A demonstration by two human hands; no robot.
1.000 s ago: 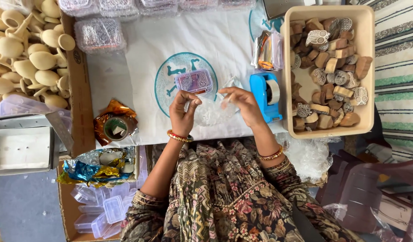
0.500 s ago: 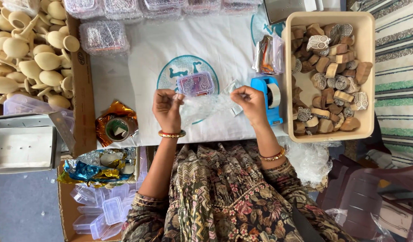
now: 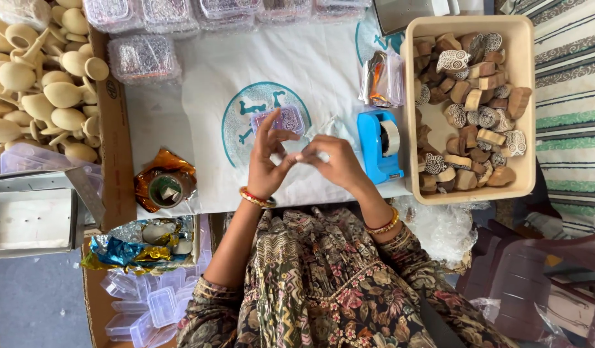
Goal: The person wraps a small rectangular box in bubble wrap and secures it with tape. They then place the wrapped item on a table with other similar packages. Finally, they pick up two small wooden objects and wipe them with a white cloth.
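Note:
My left hand [image 3: 266, 161] and my right hand [image 3: 333, 162] meet over the white cloth [image 3: 200, 96], fingertips pinching the same clear plastic wrap [image 3: 323, 129]. The wrap is thin and hard to make out between the fingers. Just beyond my left fingers lies a small clear box [image 3: 281, 119] with a patterned purple piece inside, on the cloth's teal round print. A blue tape dispenser [image 3: 381, 145] stands right of my right hand.
A beige tray [image 3: 526, 129] of carved wooden blocks sits at the right. Wooden spoons [image 3: 39, 84] pile up at the left. Clear packed boxes [image 3: 142, 55] line the top. A tape roll on orange foil [image 3: 165, 187] and empty clear boxes [image 3: 155, 306] lie lower left.
My hands were apart with the clear wrap stretched between them half a second ago. Now they have come together at the middle, fingertips touching over the wrap.

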